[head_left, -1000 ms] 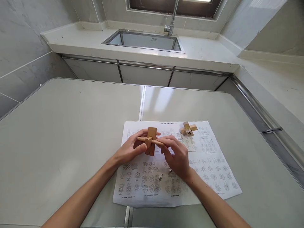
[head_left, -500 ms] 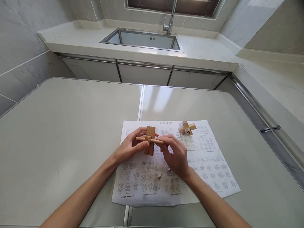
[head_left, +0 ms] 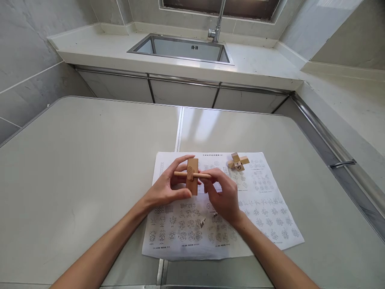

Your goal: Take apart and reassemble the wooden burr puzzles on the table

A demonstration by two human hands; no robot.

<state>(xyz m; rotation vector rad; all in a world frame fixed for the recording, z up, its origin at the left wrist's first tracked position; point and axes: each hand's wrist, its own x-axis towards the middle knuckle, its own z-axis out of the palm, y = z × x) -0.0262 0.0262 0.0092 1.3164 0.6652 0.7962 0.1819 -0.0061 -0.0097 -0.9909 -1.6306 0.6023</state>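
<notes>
1. Right now the left hand [head_left: 167, 192] pinches an upright wooden block [head_left: 192, 182] above the printed sheet [head_left: 264, 208] — thumb in front, fingers behind.
2. The right hand [head_left: 222, 196] nips the 3 o'clock end of a thin rod [head_left: 205, 175] crossing the block.
3. A small wooden cross [head_left: 239, 162] lies on the sheet at 2 o'clock.

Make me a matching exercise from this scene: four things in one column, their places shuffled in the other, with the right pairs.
Things:
1. wooden block with rod
2. small wooden cross
3. printed sheet
4. sink

Places:
A. set in the counter, below the tap
B. flat on the table
C. on the sheet's far right part
D. held by the left hand and right hand

Pairs: 1-D, 2-C, 3-B, 4-A
</notes>
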